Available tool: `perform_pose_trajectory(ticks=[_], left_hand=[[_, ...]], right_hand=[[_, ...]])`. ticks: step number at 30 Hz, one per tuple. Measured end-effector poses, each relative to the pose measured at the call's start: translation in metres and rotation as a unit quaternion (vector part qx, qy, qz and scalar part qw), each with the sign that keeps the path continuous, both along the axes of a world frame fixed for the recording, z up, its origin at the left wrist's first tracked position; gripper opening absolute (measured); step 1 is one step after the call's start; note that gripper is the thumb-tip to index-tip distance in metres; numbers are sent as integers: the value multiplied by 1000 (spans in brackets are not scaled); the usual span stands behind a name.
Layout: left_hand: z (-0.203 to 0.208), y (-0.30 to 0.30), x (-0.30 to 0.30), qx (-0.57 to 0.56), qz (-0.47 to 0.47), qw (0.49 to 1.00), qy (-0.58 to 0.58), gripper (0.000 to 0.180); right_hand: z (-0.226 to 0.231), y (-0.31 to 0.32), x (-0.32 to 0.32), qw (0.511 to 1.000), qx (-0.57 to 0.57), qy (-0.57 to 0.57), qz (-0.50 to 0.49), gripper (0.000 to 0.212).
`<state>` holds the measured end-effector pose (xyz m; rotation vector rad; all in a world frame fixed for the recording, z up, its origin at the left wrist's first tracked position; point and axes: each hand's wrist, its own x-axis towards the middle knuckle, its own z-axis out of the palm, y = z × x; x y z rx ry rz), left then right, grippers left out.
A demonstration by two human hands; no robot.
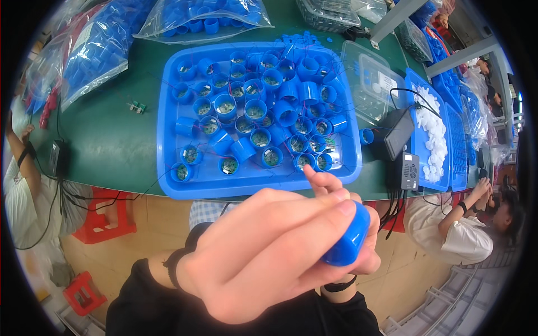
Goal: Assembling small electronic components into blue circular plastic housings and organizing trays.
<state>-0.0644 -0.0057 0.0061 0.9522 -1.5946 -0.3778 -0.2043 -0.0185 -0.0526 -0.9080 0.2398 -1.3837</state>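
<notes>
A smooth, rounded blue plastic cup [349, 239] is held up close, just in front of the table's near edge. My left hand [258, 249] reaches across from the lower left, its fingers and thumb pressed against the cup. Partly hidden behind it, my right hand [367, 260] grips the same cup from the far side, with some fingers curled past its edge. What the cup contains is not visible. Beyond my hands lies a blue tray [263, 191] with many blue cups [260, 137], several showing green circuit boards and thin wires inside; some stand upright, others lie tipped.
Clear bags of blue cups [95, 61] lie at the back left. A small circuit board [136, 107] sits left of the tray. To the right are a clear plastic box [372, 75], black power adapters [395, 134] and a tray of white pieces [430, 131]. People [448, 224] sit on both sides.
</notes>
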Motion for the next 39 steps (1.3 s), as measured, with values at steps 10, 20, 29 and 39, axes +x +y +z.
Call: perform_pose_trajectory(ticks=[10,20,29,39], left_hand=[[22,13,6,40,19,994,-101,57],[6,-15,20,67,-254,962,75,73],[-7,-6,22,68,-213,973,49,71],[-10,7,17,122,-191,969,101,65]], right_hand=[[22,-16,-14,974,-138,173,-44,28],[17,-5,-10,971,-149,177,-55,38],[36,-16,-26,900,-236,355,-89,36],[27,-13,-21,989,-42,143,17,28]])
